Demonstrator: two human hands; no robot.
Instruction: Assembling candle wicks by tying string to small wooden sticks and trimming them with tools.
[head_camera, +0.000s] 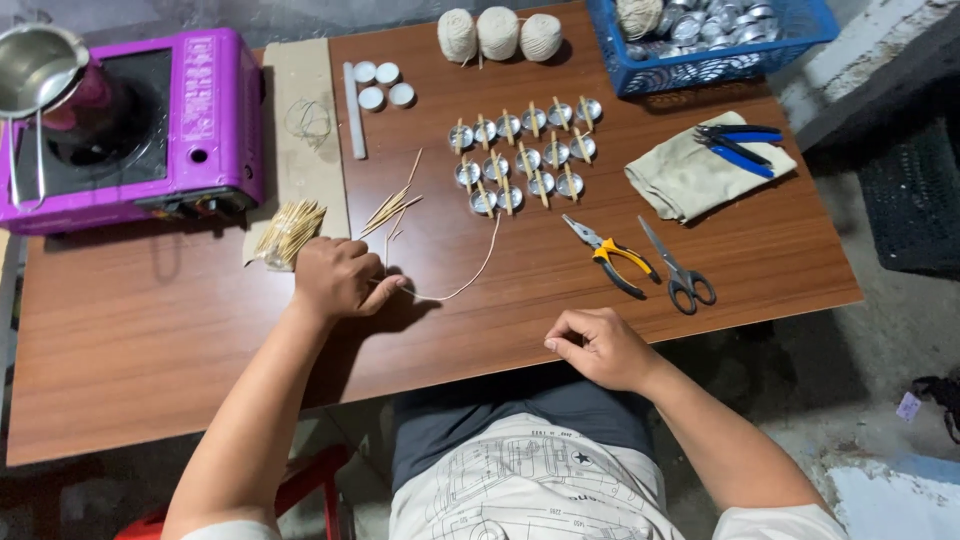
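My left hand (338, 278) rests on the brown table (150, 330), its fingers pinched on one end of a pale string (470, 280) that curves off to the right. Just above it lie loose wooden sticks (392, 208) and a bundle of sticks (288, 232). My right hand (600, 348) lies at the table's near edge with fingers curled, holding nothing that I can see. Several small metal cups (525, 155) with sticks laid across them stand in rows at mid-table.
A purple portable stove (190, 120) with a metal pot (35, 65) is at far left. Yellow-handled pliers (612, 255), scissors (678, 270), a cloth (690, 175) with blue pliers (738, 145), three twine balls (498, 35) and a blue basket (700, 55) sit to the right and back.
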